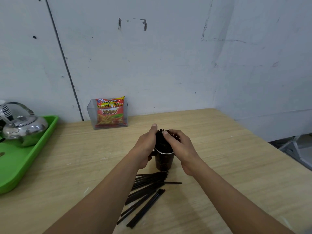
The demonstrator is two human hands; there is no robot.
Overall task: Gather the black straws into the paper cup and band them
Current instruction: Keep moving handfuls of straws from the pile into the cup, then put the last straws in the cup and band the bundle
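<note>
A dark paper cup [164, 162] with a white rim stands upright in the middle of the wooden table. A bundle of black straws [161, 141] sticks up out of it. My left hand [146, 147] wraps the left side of the bundle, thumb up beside the straw tips. My right hand [179, 146] curls over the top and right side of the bundle. Between them both hands squeeze the straws together. Several loose black straws [146, 191] lie fanned on the table just in front of the cup, under my forearms.
A clear plastic holder with a red French fries packet [109, 113] stands at the back by the wall. A green tray [33, 149] with a metal kettle [23, 127] sits at the left. The table's right edge [287, 154] drops off beside the wall corner.
</note>
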